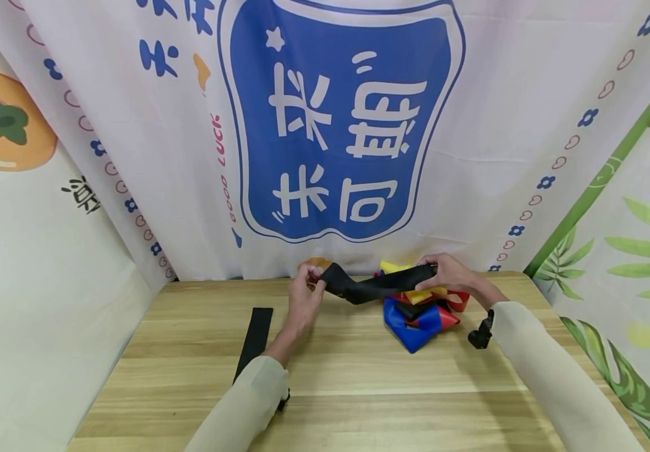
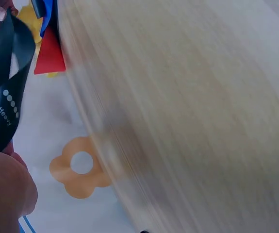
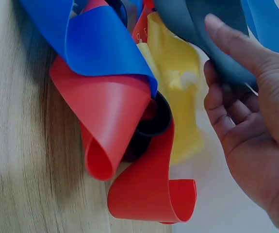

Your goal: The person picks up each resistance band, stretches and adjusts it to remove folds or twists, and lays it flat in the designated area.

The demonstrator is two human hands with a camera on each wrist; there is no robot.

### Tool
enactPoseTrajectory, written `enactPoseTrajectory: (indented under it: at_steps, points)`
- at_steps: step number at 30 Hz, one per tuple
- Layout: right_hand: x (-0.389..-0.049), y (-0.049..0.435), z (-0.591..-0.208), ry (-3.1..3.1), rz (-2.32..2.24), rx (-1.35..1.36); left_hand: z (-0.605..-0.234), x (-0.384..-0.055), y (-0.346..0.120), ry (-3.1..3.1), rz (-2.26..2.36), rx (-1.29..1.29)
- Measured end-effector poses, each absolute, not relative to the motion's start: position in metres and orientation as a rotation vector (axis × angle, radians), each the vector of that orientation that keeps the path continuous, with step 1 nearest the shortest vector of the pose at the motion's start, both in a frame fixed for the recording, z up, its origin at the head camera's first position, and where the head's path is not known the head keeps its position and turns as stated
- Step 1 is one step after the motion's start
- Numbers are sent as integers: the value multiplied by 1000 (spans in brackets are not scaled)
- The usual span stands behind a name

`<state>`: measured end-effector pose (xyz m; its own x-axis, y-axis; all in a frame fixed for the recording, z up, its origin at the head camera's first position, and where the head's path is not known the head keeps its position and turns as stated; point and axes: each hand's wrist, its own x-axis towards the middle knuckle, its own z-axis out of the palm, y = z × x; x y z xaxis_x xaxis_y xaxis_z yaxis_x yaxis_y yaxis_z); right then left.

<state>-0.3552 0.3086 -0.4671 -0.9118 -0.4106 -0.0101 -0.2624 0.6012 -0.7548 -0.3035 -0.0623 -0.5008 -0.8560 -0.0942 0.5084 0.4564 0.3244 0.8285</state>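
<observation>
A white printed cloth with a big blue panel hangs in front of the person, reaching down to the far edge of the worktop, which is wood-grained. Two pale sleeves come in from the near side, left sleeve and right sleeve.

By the far edge, towards the far right corner, I see a loose heap: a blue band, red band and yellow band, curled over one another, with some black among them. In front of me, a wide black band is held up near the far edge, from about its middle across to the heap, sagging and twisted.

The left hand pinches one end, thumb against fingers; the right hand grips the other, its fingers curled with the thumb over the band.

A flat black strip lies towards the left edge, running beneath the left forearm. Smallest is the white "X-Heavy" lettering on the held band.
</observation>
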Motion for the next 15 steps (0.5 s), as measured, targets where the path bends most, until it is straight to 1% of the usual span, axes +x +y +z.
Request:
enactPoseTrajectory:
  at_steps: [4, 10, 15]
  points:
    - [-355, 311, -470, 2540, -1323, -543, -501, -303, -64, -2146, -1577, -326]
    - [-353, 316, -471, 2530, -1363, -530, -503, -302, -68, -2151, -1577, -389]
    - [-351, 318, -472, 2499, -1440, -466, -504, -301, -71, -2156, -1592, -432]
